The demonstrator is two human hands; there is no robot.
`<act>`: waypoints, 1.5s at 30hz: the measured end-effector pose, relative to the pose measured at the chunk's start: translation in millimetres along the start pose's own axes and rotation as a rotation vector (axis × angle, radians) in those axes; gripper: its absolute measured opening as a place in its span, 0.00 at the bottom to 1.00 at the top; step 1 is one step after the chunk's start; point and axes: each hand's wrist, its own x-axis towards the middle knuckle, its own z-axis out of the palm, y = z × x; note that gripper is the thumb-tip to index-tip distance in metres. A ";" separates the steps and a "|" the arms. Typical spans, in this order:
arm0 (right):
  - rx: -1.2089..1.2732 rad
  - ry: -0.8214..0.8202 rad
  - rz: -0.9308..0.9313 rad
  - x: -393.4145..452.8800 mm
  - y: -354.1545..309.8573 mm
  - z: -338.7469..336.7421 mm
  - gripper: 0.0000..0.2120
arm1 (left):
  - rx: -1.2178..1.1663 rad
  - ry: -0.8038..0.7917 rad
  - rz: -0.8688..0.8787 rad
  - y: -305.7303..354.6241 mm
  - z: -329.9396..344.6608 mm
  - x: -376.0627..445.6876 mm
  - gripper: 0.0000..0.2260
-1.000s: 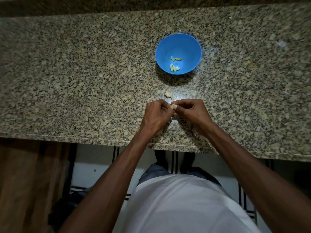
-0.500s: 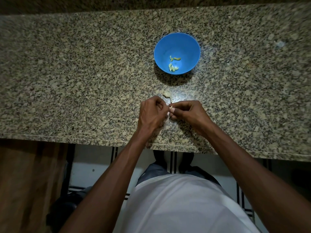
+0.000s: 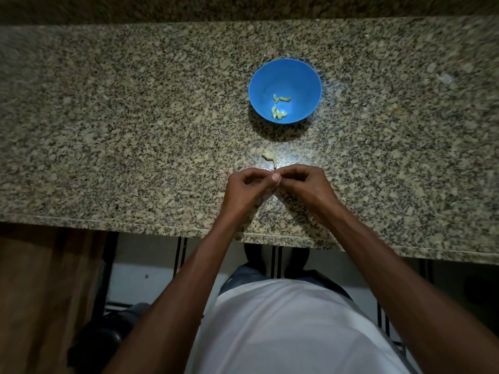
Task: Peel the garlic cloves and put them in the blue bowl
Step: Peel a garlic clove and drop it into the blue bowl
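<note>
A blue bowl (image 3: 285, 76) stands on the speckled granite counter (image 3: 135, 130), with several pale peeled garlic cloves (image 3: 279, 112) lying in its bottom. Nearer to me, my left hand (image 3: 247, 188) and my right hand (image 3: 303, 186) meet fingertip to fingertip above the counter. Both pinch a small garlic clove (image 3: 275, 176) between thumbs and fingers; most of it is hidden by the fingers. A pale scrap of garlic, clove or skin (image 3: 268, 155), lies on the counter just beyond the hands, between them and the bowl.
The counter's front edge (image 3: 162, 229) runs just below my wrists. A raised granite ledge (image 3: 243, 6) bounds the counter at the back. Below the edge are a tiled floor, my feet, and a brown wooden panel (image 3: 40, 292) on the left.
Both hands stayed together over the same spot, the fingers shifting slightly on the clove. The bowl and the scrap on the counter have not moved.
</note>
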 end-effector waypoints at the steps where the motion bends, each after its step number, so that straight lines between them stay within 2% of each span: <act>1: 0.008 0.011 -0.010 -0.3 -0.9 1.8 0.10 | -0.042 0.017 -0.016 -0.2 2.3 0.0 0.10; 4: 0.111 0.043 -0.006 -3.3 -2.5 6.0 0.12 | -0.219 0.086 -0.058 3.6 7.9 -0.9 0.07; 7: 0.248 0.039 0.039 -7.0 -3.4 7.7 0.12 | -0.269 0.124 -0.054 6.5 14.7 -1.6 0.07; 14: 0.250 0.091 0.036 -5.6 -3.7 10.2 0.09 | -0.353 0.108 -0.093 -0.7 19.1 5.0 0.06; 24: 0.615 0.095 0.303 -2.7 -7.3 14.0 0.07 | -0.424 0.091 -0.103 -2.9 20.7 5.1 0.04; 31: 0.602 0.132 0.255 -5.2 -7.4 20.3 0.05 | -0.475 0.101 -0.128 -4.1 23.4 1.9 0.12; 35: 0.517 0.159 0.200 -11.1 -10.4 24.2 0.04 | -0.499 0.103 -0.124 -3.2 21.7 0.8 0.08; 38: 0.495 0.177 0.211 -10.9 -14.0 25.0 0.03 | -0.389 0.144 -0.027 0.2 22.4 -3.5 0.05; 42: 0.498 0.184 0.321 -8.8 -15.4 25.9 0.05 | -0.046 0.234 0.155 -2.1 24.4 -5.1 0.03; 45: 0.494 0.163 0.402 -6.8 -15.2 25.9 0.04 | 0.146 0.224 0.290 -4.4 20.7 -4.2 0.04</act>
